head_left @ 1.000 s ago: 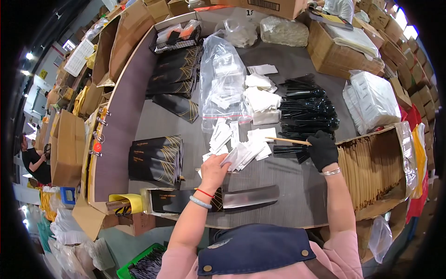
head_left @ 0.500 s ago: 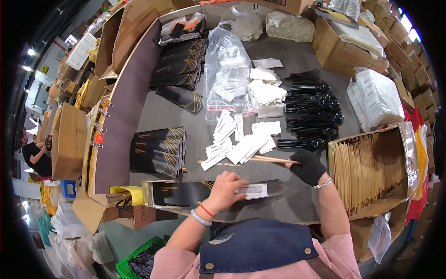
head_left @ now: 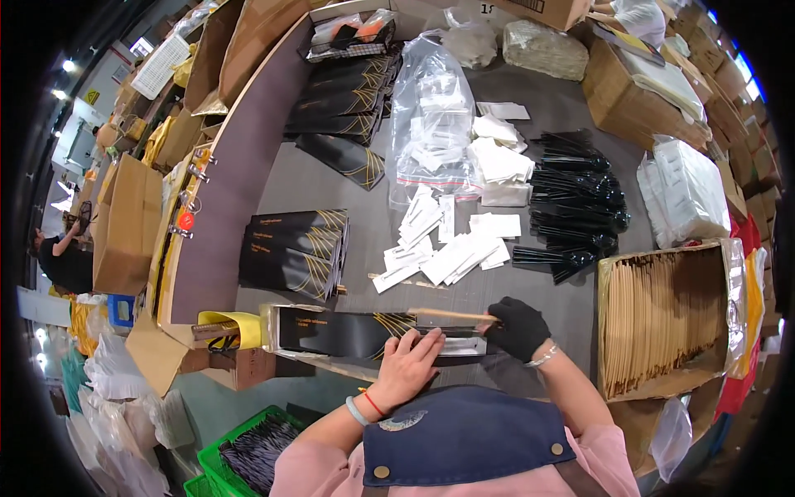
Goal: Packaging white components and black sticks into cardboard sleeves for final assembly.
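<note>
My left hand point(head_left: 407, 364) lies with fingers stretched out on a black paper sleeve point(head_left: 331, 330) with gold lines, in a shallow tray at the table's near edge. A slim white packet point(head_left: 462, 348) shows at the sleeve's right end, partly under my fingertips. My right hand point(head_left: 519, 330), in a black glove, is closed on slim wooden chopsticks point(head_left: 451, 315). They point left, just above the sleeve. Beyond them lie scattered white packets point(head_left: 464, 258). A pile of black plastic-wrapped cutlery point(head_left: 575, 195) sits farther right.
A carton of upright wooden sticks point(head_left: 662, 323) stands at the right. Stacked black sleeves point(head_left: 294, 253) lie at the left, with more behind. A clear bag of packets point(head_left: 432, 116) fills the middle back. A green crate point(head_left: 215, 451) sits below the table at the left.
My right hand has brought the chopsticks down and toward me, from beside the white packets to just above the sleeve. My left hand now lies flatter on the sleeve. The view has shifted slightly.
</note>
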Demonstrator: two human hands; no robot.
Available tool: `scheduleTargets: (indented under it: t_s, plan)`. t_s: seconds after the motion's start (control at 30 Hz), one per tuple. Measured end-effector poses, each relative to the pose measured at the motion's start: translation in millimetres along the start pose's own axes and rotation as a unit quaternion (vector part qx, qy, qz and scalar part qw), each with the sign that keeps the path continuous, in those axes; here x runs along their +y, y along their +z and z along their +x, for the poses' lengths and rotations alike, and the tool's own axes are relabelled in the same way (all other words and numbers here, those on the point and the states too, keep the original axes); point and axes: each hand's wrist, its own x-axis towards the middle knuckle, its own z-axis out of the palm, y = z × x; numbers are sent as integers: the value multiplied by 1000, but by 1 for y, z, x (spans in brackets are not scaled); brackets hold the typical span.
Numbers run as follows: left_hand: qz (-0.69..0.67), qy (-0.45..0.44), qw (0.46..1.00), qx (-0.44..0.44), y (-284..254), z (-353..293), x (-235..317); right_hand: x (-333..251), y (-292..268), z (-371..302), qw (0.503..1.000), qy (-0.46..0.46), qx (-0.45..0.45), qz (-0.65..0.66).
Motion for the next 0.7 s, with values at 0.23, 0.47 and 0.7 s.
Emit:
scheduleTargets:
  t_s: [0.23, 0.47, 0.7]
  plan:
    - [13, 18, 1000, -13, 2, -9, -14, 25, 9, -44, 996, -6, 82, -20]
    - [3, 18, 999, -28, 8, 3, -2, 23, 3, -56, 987, -47, 152, -37]
    - [-41, -39, 998, -12, -16, -9, -31, 24, 18, -53, 985, -111, 116, -63]
